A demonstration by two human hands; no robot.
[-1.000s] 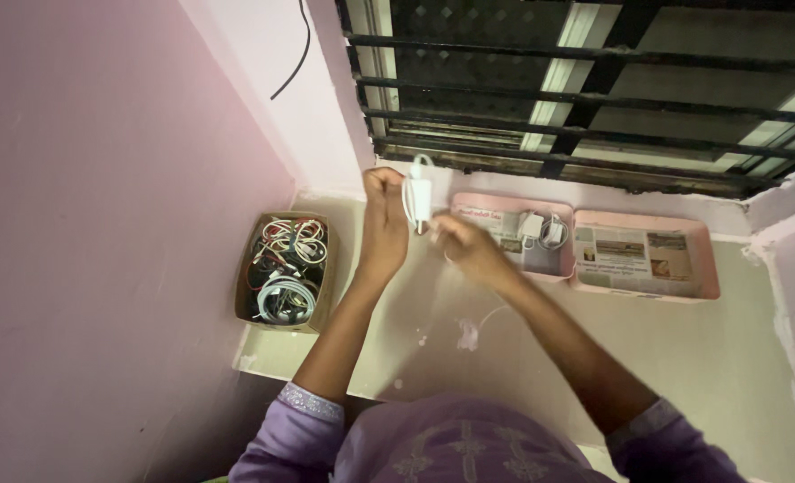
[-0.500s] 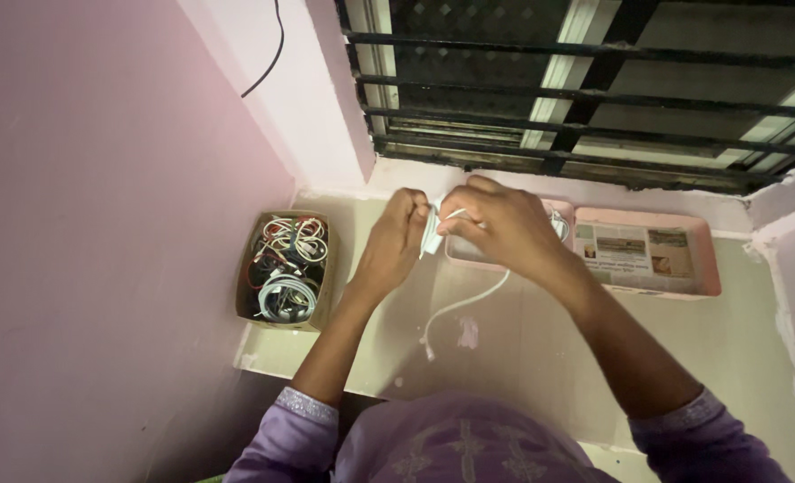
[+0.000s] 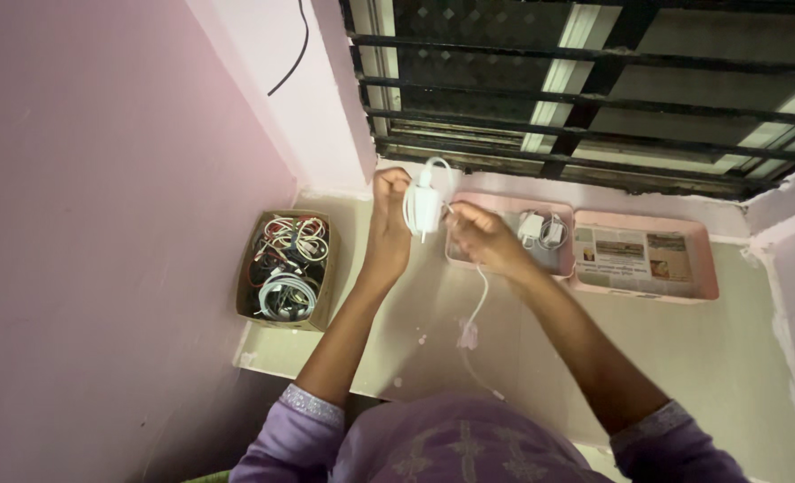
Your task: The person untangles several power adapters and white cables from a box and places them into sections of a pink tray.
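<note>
Left hand grip closed on white cable coil, upper centre of frame; right hand pinches loose tail (plug end dangles over bench); keep loops even, tail taut

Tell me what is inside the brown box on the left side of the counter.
The brown box holds a tangle of coiled cables: white, black, some reddish. The top coils cover the lower layers and the bottom, so anything beneath them cannot be seen.

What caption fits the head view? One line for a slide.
Left hand holds a white charger while right hand winds its cable, cable box beside.
</note>
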